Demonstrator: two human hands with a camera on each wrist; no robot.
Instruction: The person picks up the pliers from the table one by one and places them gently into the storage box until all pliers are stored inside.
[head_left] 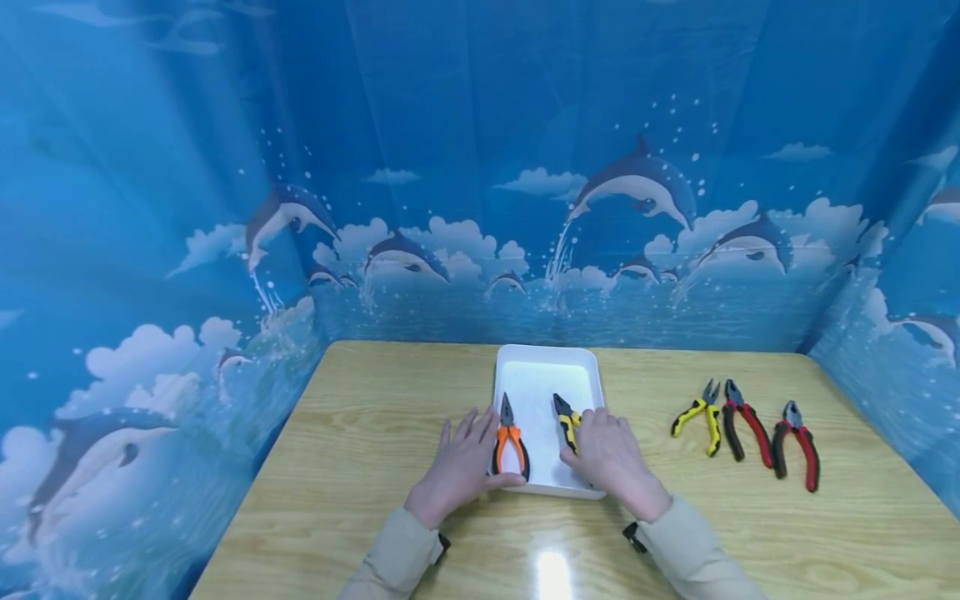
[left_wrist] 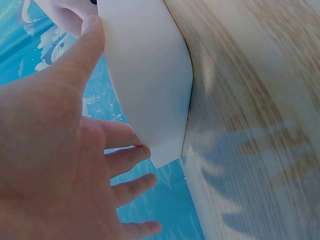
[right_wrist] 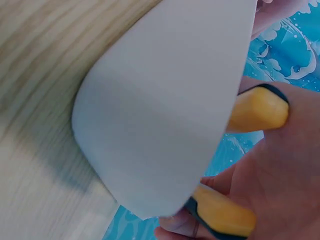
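A white tray (head_left: 551, 375) lies on the wooden table, with two pairs of pliers over it. My left hand (head_left: 461, 462) is spread at the tray's left side, thumb along the near edge and fingertips at its wall (left_wrist: 150, 75) in the left wrist view. Orange-and-black needle-nose pliers (head_left: 507, 412) lie at the tray's left, jaws pointing away. At the right, my right hand (head_left: 609, 454) grips yellow-and-black pliers (head_left: 566, 422) by the handles. In the right wrist view, both yellow handle ends (right_wrist: 260, 110) jut past the tray wall against the palm; the jaws are hidden there.
Right of the tray lie small yellow-and-black pliers (head_left: 707, 406), red-and-black pliers (head_left: 756, 421) and another red-and-black pair (head_left: 808, 450). A blue dolphin-print curtain (head_left: 480, 167) hangs behind the table (head_left: 375, 400) and on both sides.
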